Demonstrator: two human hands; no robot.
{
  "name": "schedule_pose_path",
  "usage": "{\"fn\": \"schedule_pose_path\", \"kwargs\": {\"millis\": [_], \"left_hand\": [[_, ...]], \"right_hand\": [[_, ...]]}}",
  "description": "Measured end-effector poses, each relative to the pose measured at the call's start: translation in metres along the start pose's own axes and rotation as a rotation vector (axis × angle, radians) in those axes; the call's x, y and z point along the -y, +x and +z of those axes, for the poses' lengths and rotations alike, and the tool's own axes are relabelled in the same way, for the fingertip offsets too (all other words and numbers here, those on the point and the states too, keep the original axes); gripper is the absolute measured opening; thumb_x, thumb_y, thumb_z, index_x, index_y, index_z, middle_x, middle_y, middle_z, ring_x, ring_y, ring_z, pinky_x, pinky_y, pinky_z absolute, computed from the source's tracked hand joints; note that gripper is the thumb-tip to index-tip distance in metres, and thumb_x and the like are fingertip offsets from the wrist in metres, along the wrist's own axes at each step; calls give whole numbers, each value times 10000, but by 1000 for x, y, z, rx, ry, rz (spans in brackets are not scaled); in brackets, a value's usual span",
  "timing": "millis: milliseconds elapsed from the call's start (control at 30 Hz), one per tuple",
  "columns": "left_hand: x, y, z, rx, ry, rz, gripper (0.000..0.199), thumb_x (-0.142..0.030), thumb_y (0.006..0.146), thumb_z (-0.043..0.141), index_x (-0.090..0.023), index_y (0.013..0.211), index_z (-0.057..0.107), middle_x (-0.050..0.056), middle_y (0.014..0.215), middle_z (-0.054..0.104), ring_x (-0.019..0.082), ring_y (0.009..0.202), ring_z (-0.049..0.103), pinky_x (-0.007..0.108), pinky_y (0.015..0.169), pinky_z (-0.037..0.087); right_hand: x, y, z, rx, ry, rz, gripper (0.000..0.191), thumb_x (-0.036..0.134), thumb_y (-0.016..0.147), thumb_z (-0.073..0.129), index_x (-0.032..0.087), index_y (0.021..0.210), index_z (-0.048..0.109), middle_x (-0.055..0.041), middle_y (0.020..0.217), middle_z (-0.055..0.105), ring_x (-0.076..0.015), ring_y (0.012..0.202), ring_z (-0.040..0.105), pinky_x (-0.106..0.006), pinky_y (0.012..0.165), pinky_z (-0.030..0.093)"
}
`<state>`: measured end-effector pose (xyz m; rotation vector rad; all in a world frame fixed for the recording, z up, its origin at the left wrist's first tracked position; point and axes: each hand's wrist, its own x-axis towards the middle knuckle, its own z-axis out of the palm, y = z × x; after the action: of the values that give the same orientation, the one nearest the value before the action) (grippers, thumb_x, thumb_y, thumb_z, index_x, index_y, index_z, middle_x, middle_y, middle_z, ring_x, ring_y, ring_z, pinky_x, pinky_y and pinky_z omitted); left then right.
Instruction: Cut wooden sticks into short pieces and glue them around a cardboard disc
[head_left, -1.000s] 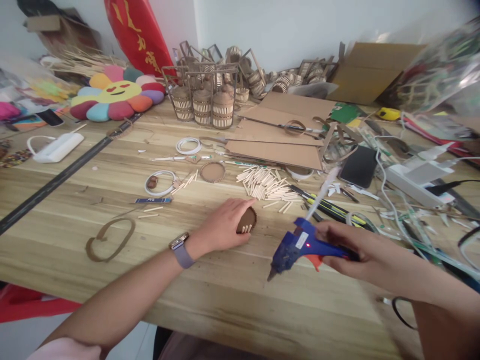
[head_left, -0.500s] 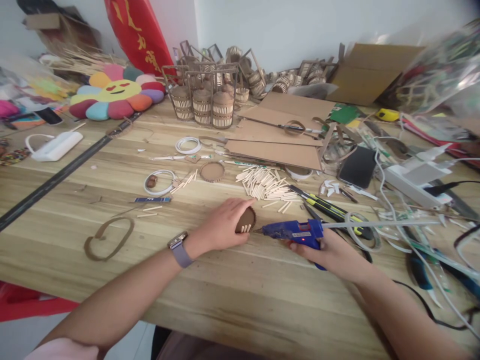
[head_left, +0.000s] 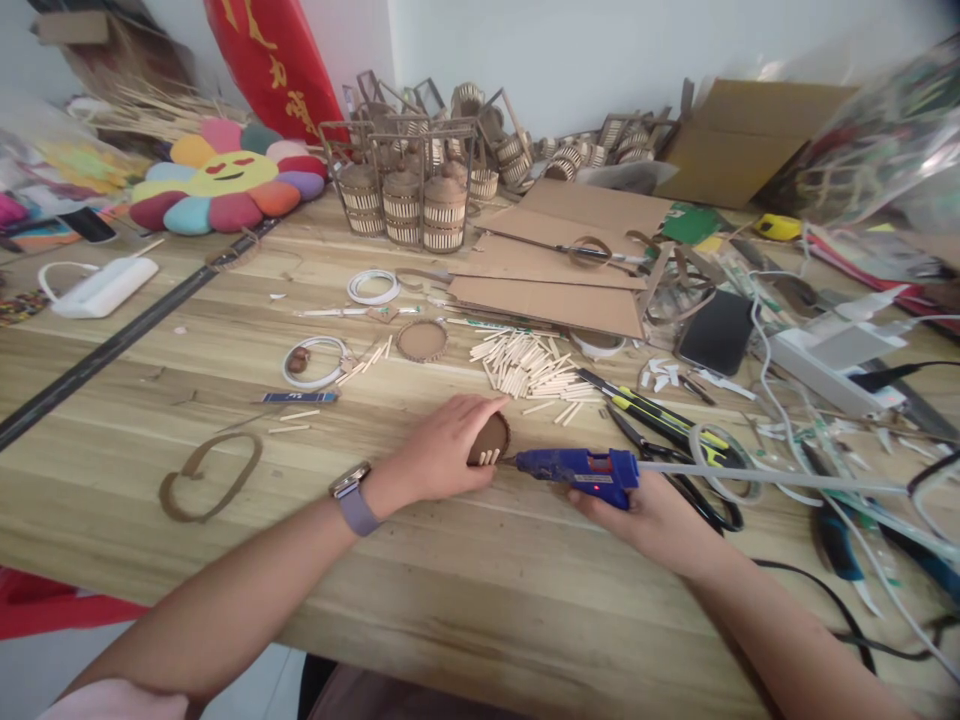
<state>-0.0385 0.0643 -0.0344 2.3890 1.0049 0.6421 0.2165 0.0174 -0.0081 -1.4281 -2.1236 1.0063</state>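
My left hand (head_left: 442, 450) is closed around the left side of a small round brown cardboard disc (head_left: 493, 436) with a raised rim. Several short pale sticks (head_left: 489, 457) stand along the disc's near edge. In my right hand (head_left: 660, 515) is a blue hot glue gun (head_left: 577, 468) with a red light lit and a long clear glue stick coming out of its back. Its nozzle points left and is close to the sticks; whether it touches them I cannot tell. Beyond my hands lies a loose pile of pale sticks (head_left: 525, 362). Another rimmed cardboard disc (head_left: 421, 340) lies to its left.
Black scissors (head_left: 701, 490) and a yellow-black utility knife (head_left: 637, 405) lie beyond the glue gun. A brown strip ring (head_left: 210, 478) is at left. Small lidded baskets in frames (head_left: 403, 205) stand behind. Cardboard sheets (head_left: 555, 300), a phone (head_left: 716, 332) and a power strip (head_left: 836, 360) sit farther right.
The glue gun and my right hand have shifted slightly left, and the long glue stick slopes down more to the right. My left hand keeps its hold on the disc. The view has moved slightly.
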Motion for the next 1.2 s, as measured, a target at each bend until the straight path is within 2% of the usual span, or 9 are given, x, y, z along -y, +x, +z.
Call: {"fn": "schedule_pose_path", "kwargs": {"millis": [300,633,1200], "left_hand": [[-2,0,-2,15,5,-9,714,-159,736,619,-151,1407,376,155,1392,512,299,1289,458,479,1097,386],[-1,1,-1,11,1,-5,730,-155,728,618,-174,1413,367,145,1384,514,298,1288,460,481,1094,389],[-1,1,-1,11,-8,-11,733,-152,726,621,-168,1414,368,151,1384,515,302,1286,458,483,1091,387]], "right_hand": [[6,2,2,-25,-43,-28,361,365,828,539,168,1083,703,-97,1140,733,-296,1047,682,-446,990,503],[12,2,2,-4,-65,-36,262,328,829,504,208,927,715,-54,920,771,-261,872,715,-364,806,578],[10,1,3,-11,-105,-49,277,329,837,492,191,929,714,-61,918,767,-248,832,710,-333,761,574]]}}
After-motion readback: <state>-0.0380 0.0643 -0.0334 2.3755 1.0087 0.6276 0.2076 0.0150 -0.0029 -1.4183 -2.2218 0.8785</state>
